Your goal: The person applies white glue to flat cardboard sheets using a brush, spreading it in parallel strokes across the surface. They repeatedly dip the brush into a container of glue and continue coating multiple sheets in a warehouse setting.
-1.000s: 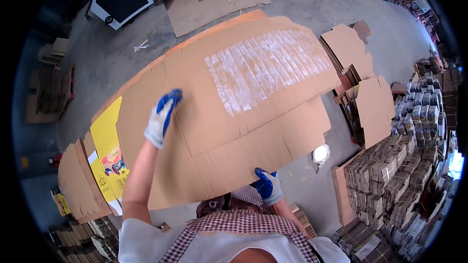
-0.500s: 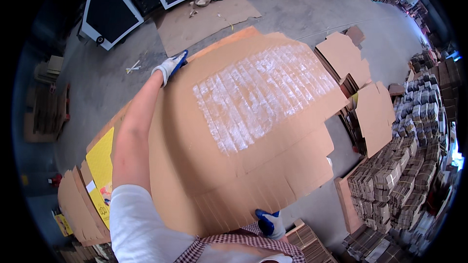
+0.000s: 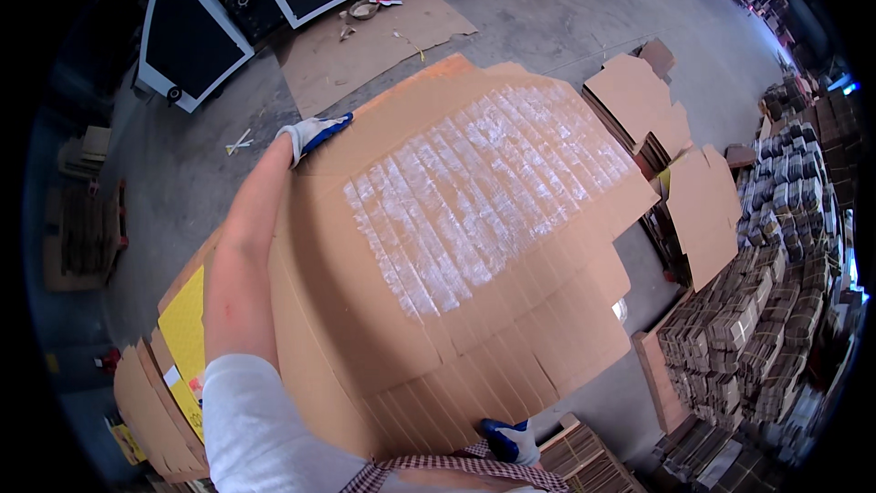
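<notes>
here, from the head view, one big cardboard sheet [image 3: 456,246], whitened in the middle, is held up flat before the chest. the left hand [image 3: 315,134] grips its far edge and the right hand [image 3: 511,438] its near edge, two gloved hands grasping. best, i'd judge, to keep it level, clear of the bundled stacks [image 3: 776,310] at the right.

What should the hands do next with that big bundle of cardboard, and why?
Probably tip the bundle of cardboard sheets a little further up and steady it. The left hand grips its far top edge and the right hand holds the near bottom edge, so the wide load hangs between just two grips, above the yellow-printed sheets lying beneath it on the left.
</notes>
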The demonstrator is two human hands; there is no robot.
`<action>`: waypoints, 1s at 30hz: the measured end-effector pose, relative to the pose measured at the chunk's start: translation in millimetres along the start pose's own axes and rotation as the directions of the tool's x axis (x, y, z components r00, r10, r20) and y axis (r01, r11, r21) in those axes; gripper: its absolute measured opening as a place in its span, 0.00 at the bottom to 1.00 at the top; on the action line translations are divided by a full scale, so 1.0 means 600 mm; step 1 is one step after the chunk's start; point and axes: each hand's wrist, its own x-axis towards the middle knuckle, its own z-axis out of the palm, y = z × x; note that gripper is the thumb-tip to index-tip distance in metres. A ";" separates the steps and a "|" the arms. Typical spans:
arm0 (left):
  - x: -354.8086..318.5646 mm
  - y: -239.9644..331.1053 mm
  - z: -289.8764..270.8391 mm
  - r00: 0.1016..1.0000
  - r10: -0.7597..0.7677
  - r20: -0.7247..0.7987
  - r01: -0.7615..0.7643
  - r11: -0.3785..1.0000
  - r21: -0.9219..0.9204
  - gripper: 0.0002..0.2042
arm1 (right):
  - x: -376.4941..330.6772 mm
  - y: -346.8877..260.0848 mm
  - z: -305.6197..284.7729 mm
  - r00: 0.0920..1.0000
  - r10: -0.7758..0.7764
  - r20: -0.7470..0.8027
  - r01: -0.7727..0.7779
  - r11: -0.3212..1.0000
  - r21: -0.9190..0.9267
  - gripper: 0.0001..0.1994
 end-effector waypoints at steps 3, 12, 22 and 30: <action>-0.006 0.002 0.000 0.997 0.072 0.013 -0.072 0.997 0.005 0.33 | 0.003 0.020 -0.002 0.999 0.009 -0.035 -0.003 0.986 0.167 0.14; 0.036 -0.020 -0.004 0.987 0.156 0.045 -0.162 0.967 0.198 0.31 | 0.021 0.096 -0.033 0.919 -0.376 0.118 0.369 0.926 0.077 0.16; 0.079 -0.049 0.000 0.961 0.272 -0.050 -0.270 0.962 0.048 0.18 | 0.056 0.059 0.010 0.996 -0.004 -0.089 0.037 0.930 0.366 0.27; 0.107 -0.061 -0.014 0.968 0.251 -0.009 -0.250 0.965 0.082 0.24 | 0.083 0.045 0.016 0.973 -0.018 -0.230 0.088 0.950 0.299 0.30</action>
